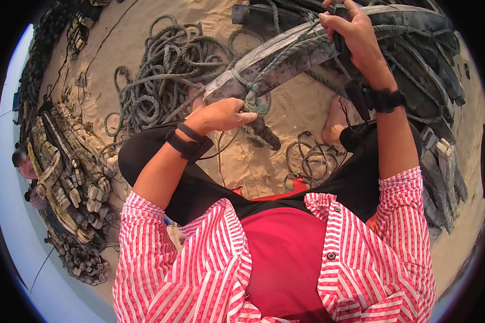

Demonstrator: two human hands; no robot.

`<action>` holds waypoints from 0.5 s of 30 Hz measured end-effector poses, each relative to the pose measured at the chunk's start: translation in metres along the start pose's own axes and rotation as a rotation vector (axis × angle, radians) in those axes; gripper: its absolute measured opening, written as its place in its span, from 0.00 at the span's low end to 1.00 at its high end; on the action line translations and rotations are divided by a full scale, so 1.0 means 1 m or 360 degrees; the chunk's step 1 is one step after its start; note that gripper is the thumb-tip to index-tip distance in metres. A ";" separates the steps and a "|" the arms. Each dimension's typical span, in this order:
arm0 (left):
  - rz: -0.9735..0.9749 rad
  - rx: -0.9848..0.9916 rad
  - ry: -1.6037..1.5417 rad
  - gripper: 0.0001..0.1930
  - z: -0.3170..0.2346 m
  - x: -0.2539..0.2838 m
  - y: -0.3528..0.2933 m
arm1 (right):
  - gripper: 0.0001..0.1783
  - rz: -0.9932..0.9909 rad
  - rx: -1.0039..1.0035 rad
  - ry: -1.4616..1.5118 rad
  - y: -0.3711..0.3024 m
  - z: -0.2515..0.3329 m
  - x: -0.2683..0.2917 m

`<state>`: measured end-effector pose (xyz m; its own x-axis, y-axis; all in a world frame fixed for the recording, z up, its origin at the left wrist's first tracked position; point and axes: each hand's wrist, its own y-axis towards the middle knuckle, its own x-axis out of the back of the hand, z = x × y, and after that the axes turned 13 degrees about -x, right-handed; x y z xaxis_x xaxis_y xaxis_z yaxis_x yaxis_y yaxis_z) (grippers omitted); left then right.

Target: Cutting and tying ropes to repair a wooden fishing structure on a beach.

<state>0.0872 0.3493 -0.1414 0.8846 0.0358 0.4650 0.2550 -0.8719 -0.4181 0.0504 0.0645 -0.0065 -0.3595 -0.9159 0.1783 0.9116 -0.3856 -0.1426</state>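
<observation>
Weathered beam: the long, pale grey timber [285, 54] slants from the near left end, just above the left hand, up toward the upper right, lying in front of the seated person.
Knotted rope: a grey-green lashing [257, 102] wraps around the beam's near end, and strands run from it along the timber toward the right hand.
Left hand: the hand [223, 114] is at the lashing, its fingers curled and clamped on the rope, with the thumb pointing right.
Right hand: the hand [354, 37] is raised at the beam farther up, its fingers bent and closed on a dark strip [339, 46]; what the strip is, I cannot tell.
Dark stub: a short, blackened piece [268, 135] hangs below the lashing, tilted down to the right.
Big rope heap: thick grey loops [167, 75] lie on the sand [113, 40] left of the beam.
Small rope coil: thinner dark loops [312, 159] lie between the legs, near a bare foot [337, 119].
Right-hand pile: dark timbers [415, 75] and ropes lie behind and beside the right arm.
Left-hand pile: worn, yellowish lengths [70, 167] are heaped well apart from the hands.
</observation>
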 end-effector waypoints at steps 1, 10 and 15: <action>0.0005 -0.0009 -0.0003 0.17 0.001 -0.006 0.008 | 0.15 -0.0007 -0.0003 -0.0007 -0.002 -0.002 -0.001; -0.0621 -0.0103 -0.2460 0.27 0.018 0.002 0.049 | 0.17 0.1154 -0.0205 0.0044 -0.086 -0.002 -0.045; -0.1092 -0.0375 -0.1954 0.09 0.071 0.028 0.069 | 0.18 0.1818 -0.0413 -0.0143 -0.146 -0.055 -0.075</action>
<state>0.1576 0.3249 -0.2124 0.4169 0.7645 -0.4917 0.8020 -0.5640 -0.1967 -0.0661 0.1834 -0.0524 0.6657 -0.7373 -0.1150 0.6238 0.6344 -0.4566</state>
